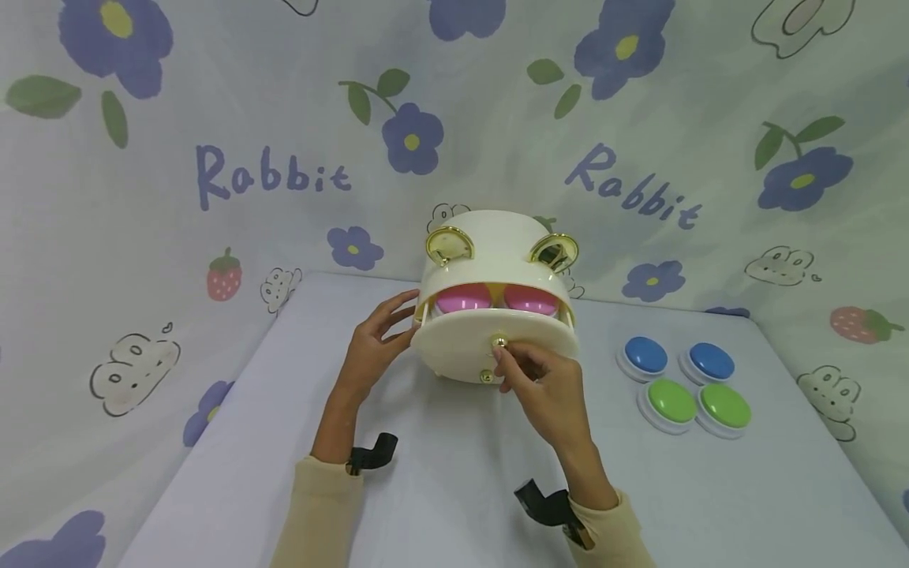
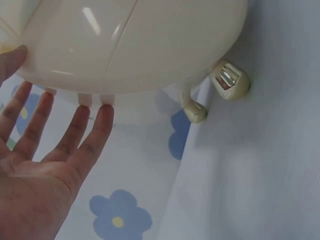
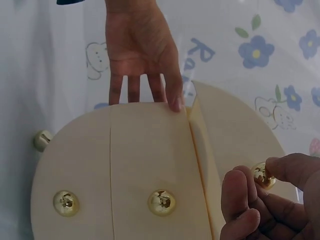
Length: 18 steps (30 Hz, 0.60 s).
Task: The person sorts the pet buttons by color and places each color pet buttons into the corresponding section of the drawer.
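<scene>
A rounded cream storage box (image 1: 490, 237) with gold-rimmed ears stands on the table. Its top drawer (image 1: 454, 335) is pulled partly out and shows two pink domed buttons (image 1: 463, 298) inside. Thumb and forefinger of my right hand (image 1: 550, 386) pinch the gold knob (image 3: 263, 176) of that drawer. My left hand (image 1: 371, 339) rests against the box's left side, its fingers nearly straight, fingertips at the wall in the left wrist view. Two lower drawers, each with a gold knob (image 3: 162, 202), are closed in the right wrist view.
To the right on the white table (image 1: 454, 489) lie two blue domed buttons (image 1: 645, 355) and two green ones (image 1: 671, 401) on white bases. A curtain (image 1: 497, 102) with flowers and rabbits hangs close behind the box. Small gold feet (image 2: 230, 80) carry the box.
</scene>
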Each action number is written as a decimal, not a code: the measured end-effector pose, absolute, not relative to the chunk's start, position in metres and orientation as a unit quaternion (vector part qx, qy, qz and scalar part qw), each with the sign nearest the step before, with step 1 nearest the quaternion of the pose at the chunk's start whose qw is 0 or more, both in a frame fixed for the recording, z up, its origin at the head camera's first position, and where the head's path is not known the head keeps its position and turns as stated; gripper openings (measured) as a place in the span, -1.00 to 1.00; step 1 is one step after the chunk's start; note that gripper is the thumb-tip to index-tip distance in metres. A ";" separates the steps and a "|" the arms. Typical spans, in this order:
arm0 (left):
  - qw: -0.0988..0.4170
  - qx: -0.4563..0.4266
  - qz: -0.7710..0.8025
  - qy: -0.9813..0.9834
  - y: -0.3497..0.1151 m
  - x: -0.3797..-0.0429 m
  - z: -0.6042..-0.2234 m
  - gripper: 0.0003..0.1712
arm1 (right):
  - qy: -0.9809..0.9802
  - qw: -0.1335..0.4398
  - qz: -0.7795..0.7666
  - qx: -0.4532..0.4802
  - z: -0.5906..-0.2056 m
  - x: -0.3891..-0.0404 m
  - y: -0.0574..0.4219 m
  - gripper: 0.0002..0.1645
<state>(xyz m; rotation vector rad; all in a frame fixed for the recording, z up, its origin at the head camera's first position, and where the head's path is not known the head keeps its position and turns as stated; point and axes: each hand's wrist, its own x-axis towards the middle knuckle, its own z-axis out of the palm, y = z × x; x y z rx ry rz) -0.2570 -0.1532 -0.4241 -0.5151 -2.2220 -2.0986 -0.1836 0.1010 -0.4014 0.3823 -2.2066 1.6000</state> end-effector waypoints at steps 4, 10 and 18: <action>0.026 -0.172 -0.673 -0.719 -0.154 -0.257 -0.424 -0.33 | -0.785 0.202 0.570 0.135 -0.401 -0.189 0.100 -0.87; 0.022 -0.168 -0.669 -0.724 -0.153 -0.256 -0.423 -0.32 | -0.781 0.201 0.577 0.131 -0.401 -0.197 0.100 -0.83; 0.015 -0.165 -0.673 -0.721 -0.154 -0.256 -0.423 -0.30 | -0.776 0.214 0.578 0.137 -0.405 -0.211 0.100 -0.81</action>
